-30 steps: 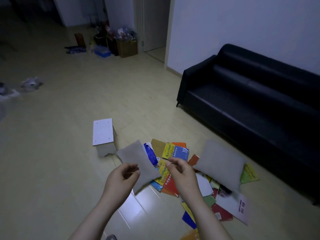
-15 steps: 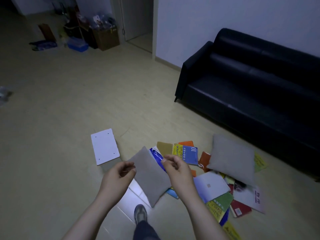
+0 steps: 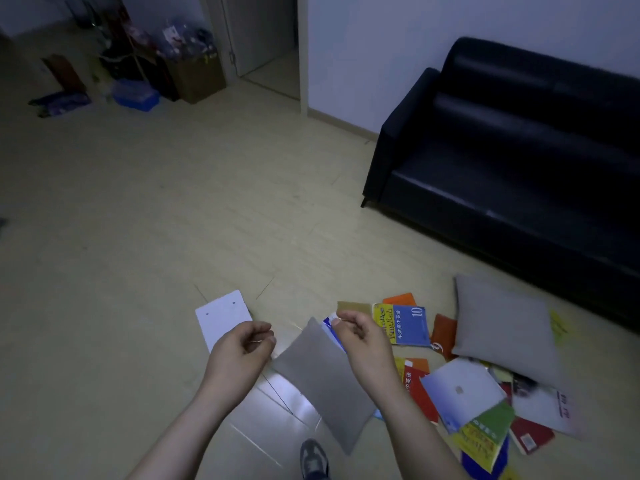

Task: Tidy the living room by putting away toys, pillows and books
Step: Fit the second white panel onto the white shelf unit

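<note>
Left hand [image 3: 242, 351] and right hand [image 3: 360, 337] hover, fingers curled, above the small grey pillow [image 3: 322, 379] on the floor [image 3: 138, 220], probably poised to lift it. Whether either pinches anything cannot be told. Books [image 3: 408, 327] lie strewn beside the black sofa [image 3: 519, 150].

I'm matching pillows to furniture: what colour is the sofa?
Black; the sofa shows best in the head view.
</note>
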